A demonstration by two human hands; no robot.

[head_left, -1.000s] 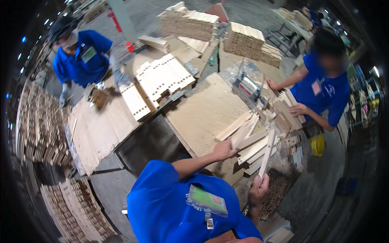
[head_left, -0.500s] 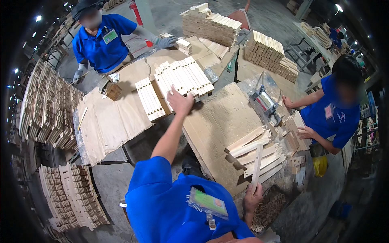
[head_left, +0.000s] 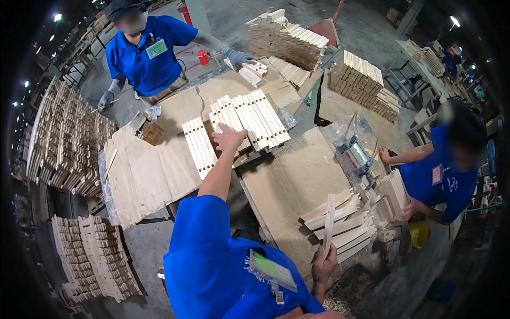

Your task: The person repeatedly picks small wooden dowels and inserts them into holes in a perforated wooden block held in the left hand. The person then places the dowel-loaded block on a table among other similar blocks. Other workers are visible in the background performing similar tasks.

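My left hand [head_left: 229, 139] rests palm down on the near ends of a middle group of pale wooden slats [head_left: 227, 110], its fingers spread across them. Dark round holes or dots show near the slat ends. On its left lies a narrower row of similar slats [head_left: 198, 146], and to its right another row [head_left: 261, 118]. Closed around the lower end of one slat [head_left: 330, 218], my right hand [head_left: 324, 263] keeps it raised and nearly upright. Beside that slat, several loose slats [head_left: 345, 223] lie fanned out on a cardboard-covered table [head_left: 289, 175].
A co-worker's gloved hand [head_left: 239, 57] touches a small wood bundle [head_left: 252, 73] across the table. At right, another person [head_left: 438, 170] handles wood pieces beside a clamp-like device [head_left: 355, 155]. Tall slat stacks stand behind [head_left: 289, 40] and at left [head_left: 66, 141]. A wooden block [head_left: 153, 133] sits nearby.
My left hand has shifted left over the slats, and a gap now separates the middle group from the right row. My right hand has lifted its slat slightly. The view has tilted a little.
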